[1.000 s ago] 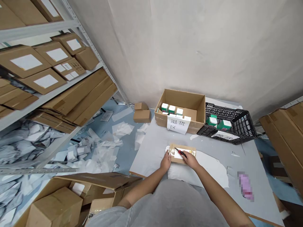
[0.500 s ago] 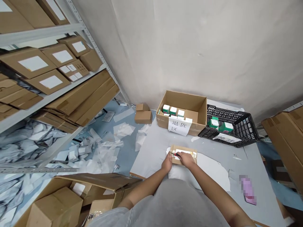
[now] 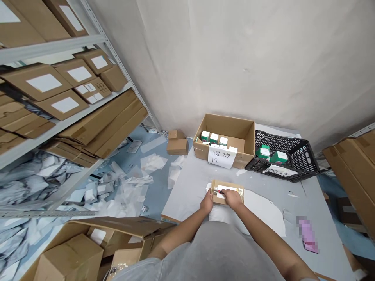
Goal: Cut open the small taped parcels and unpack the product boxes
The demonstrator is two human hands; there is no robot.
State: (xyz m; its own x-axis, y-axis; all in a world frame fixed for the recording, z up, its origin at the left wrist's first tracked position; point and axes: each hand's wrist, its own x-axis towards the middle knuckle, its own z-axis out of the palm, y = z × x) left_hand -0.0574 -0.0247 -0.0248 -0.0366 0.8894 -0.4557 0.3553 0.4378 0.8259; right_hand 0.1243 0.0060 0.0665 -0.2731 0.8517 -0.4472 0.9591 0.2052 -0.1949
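A small brown cardboard box (image 3: pixel 220 200) with a white label and shiny tape at its ends lies on the table in front of me. My left hand (image 3: pixel 207 201) is closed round its left end. In my right hand (image 3: pixel 232 198), above the label, is a small red-and-black utility knife (image 3: pixel 220 191); its tip points left towards the taped end. Fingers cover most of its handle. Under the box spreads a white sheet (image 3: pixel 265 210), partly hidden by my arm.
At the table's back stand an open carton (image 3: pixel 249 136) of green-and-white boxes and a black crate (image 3: pixel 312 158). A purple phone-like object (image 3: pixel 307 234), blurred, lies right. Shelves of parcels (image 3: pixel 43 84) rise left. A large open carton (image 3: pixel 117 222) sits beside me; scraps litter the floor.
The knife's tip has shifted slightly at the left end of the box. Both hands keep nearly the same place, and the view has tilted a little.
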